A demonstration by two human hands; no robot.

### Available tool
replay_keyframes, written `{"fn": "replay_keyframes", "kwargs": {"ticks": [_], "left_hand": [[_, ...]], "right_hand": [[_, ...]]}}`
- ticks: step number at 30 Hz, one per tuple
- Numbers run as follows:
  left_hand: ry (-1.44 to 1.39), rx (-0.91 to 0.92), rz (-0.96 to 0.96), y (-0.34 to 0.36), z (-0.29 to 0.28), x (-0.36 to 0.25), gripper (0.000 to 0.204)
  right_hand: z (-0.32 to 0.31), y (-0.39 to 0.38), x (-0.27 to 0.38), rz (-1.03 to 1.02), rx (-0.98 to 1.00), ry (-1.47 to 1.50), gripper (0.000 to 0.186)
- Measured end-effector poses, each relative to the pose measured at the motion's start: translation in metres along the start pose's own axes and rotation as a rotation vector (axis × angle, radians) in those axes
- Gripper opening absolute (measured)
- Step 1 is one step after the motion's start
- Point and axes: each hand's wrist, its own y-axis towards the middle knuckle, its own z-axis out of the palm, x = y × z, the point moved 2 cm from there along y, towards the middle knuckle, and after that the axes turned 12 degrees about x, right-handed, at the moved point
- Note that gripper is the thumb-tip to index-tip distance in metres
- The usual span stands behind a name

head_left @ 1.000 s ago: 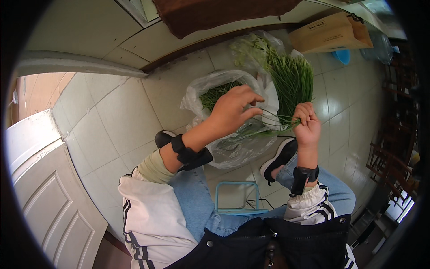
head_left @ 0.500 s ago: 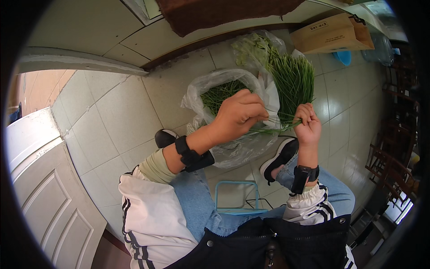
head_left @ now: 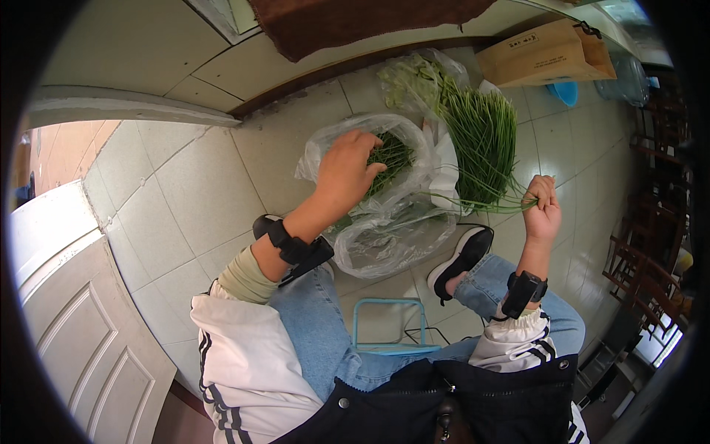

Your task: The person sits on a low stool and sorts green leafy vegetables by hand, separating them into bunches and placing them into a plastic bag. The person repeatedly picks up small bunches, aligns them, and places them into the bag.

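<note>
My right hand (head_left: 543, 207) is closed round the ends of a few long green chives (head_left: 492, 206), which stretch leftward from the fist below a large bunch of chives (head_left: 484, 140). That bunch lies on the floor, on white wrapping and a clear plastic bag. My left hand (head_left: 347, 164) hovers over the left side of an open clear plastic bag (head_left: 319, 140), thumb and fingers apart, nothing visible between them. Loose chives (head_left: 394, 153) fill the bag's inside. Another crumpled clear bag (head_left: 392, 240) lies in front of it.
Pale green leaves (head_left: 414, 78) in plastic lie behind the bunch. A brown paper bag (head_left: 543, 55), a blue bowl (head_left: 566, 92) and a big clear bottle (head_left: 623, 80) stand at back right. A blue metal frame (head_left: 388, 302) is between my legs. A white door (head_left: 96, 333) is at left.
My left hand has left the chive stalks and moved left over the open bag, its fingers parting. My right hand has shifted right, drawing its few chives along.
</note>
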Motion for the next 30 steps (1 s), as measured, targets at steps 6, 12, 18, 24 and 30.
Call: {"fn": "replay_keyframes", "kwargs": {"ticks": [6, 12, 18, 24, 30], "left_hand": [[-0.111, 0.154, 0.064, 0.007, 0.008, -0.006, 0.026], [-0.166, 0.253, 0.042, 0.005, 0.009, -0.011, 0.027], [-0.169, 0.449, 0.157, 0.0, 0.013, -0.014, 0.032], [-0.114, 0.419, 0.077, -0.001, 0.015, -0.006, 0.031], [-0.061, 0.401, 0.096, 0.0, 0.026, -0.003, 0.029]], "right_hand": [[0.007, -0.001, 0.0, -0.01, 0.014, 0.005, 0.009], [0.006, -0.003, -0.004, -0.001, -0.011, 0.009, 0.01], [0.005, -0.002, -0.009, 0.024, -0.012, 0.015, 0.011], [0.008, -0.004, -0.014, 0.04, -0.008, 0.018, 0.011], [0.007, -0.009, -0.013, 0.051, 0.017, -0.043, 0.013]]}}
